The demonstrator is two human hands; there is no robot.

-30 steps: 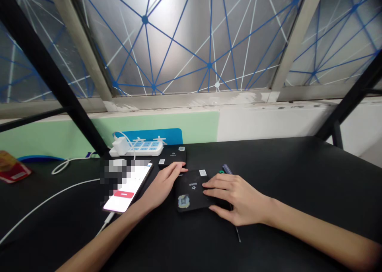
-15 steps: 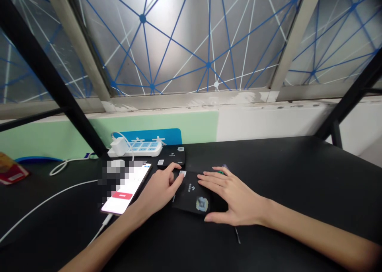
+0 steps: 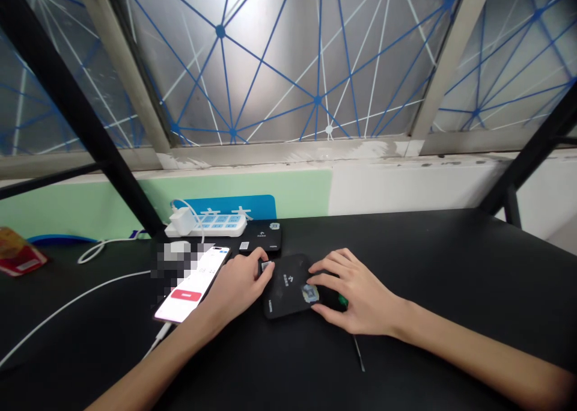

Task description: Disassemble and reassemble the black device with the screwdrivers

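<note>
A flat black box (image 3: 285, 288) with small stickers lies on the black table (image 3: 451, 267) between my hands. My left hand (image 3: 238, 283) pinches its left corner, thumb and forefinger closed at a white sticker. My right hand (image 3: 358, 288) curls over the box's right side, fingertips on top near a grey sticker and thumb at the near edge. A small green piece (image 3: 343, 301) shows under my right palm, and a thin tool shaft (image 3: 359, 354) sticks out below that hand.
A second black box (image 3: 265, 237) lies just behind the first. A lit phone (image 3: 193, 282) on a white cable (image 3: 67, 306) lies left of my left hand. A white power strip (image 3: 211, 223) with a charger sits at the wall. A red packet (image 3: 18, 256) lies far left.
The black box has been turned on the table between my hands; its stickers have shifted round. My right fingers have curled from flat to bent over it.
</note>
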